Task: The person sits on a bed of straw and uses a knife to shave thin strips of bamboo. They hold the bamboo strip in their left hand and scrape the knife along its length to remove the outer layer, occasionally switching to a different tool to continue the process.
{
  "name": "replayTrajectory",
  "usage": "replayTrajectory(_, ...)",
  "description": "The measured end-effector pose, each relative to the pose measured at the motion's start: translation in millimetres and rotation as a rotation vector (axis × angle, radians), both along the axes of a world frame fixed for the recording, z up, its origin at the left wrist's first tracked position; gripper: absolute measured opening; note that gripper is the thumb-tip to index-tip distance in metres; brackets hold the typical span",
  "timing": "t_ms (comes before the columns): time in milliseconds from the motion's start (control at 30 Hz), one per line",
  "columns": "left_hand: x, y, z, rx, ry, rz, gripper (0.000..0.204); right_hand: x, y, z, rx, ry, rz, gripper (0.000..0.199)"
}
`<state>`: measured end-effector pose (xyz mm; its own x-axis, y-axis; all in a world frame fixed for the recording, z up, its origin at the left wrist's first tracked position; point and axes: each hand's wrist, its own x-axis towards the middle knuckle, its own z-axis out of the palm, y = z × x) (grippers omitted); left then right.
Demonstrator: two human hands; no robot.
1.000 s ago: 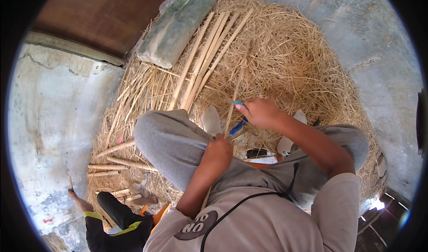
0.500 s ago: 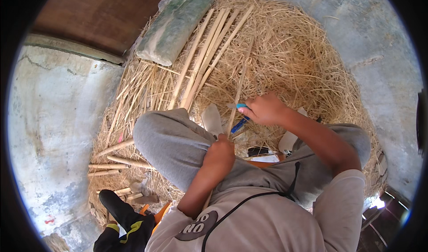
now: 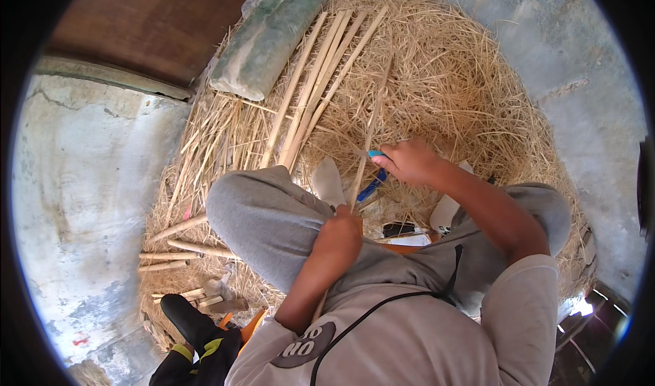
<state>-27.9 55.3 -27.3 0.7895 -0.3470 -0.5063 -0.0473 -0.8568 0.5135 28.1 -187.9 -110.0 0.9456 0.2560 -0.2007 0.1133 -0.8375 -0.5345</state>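
My left hand point(image 3: 339, 241) is closed around the near end of a long, thin bamboo strip point(image 3: 374, 116), low in front of my lap. The strip runs away from me over the straw. In my right hand point(image 3: 413, 163) is a knife with a teal handle point(image 3: 375, 154); its blade is blurred and lies at the strip, though whether it touches cannot be made out. Just below the knife, a dark blue object point(image 3: 372, 187) rests between my legs, its kind unclear.
Loose straw shavings point(image 3: 450, 79) cover the floor. Several split bamboo lengths point(image 3: 321, 79) lie ahead to the left, beside a plastic-wrapped bundle point(image 3: 269, 41). Short bamboo pieces point(image 3: 205, 249) are at my left. Another person's leg point(image 3: 187, 321) shows at lower left. Walls point(image 3: 89, 202) stand either side.
My right hand and the knife have shifted slightly away from me along the strip. My left hand keeps its hold in nearly the same place.
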Motion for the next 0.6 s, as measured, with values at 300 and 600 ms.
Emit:
replayTrajectory(300,0,2,-4,0.040,0.002,0.005,0.018,11,-1,-6,-0.098,0.045,-0.051,0.062)
replayTrajectory(600,-6,3,1,-0.005,-0.011,-0.049,0.015,27,-32,-16,-0.234,0.076,-0.095,0.064)
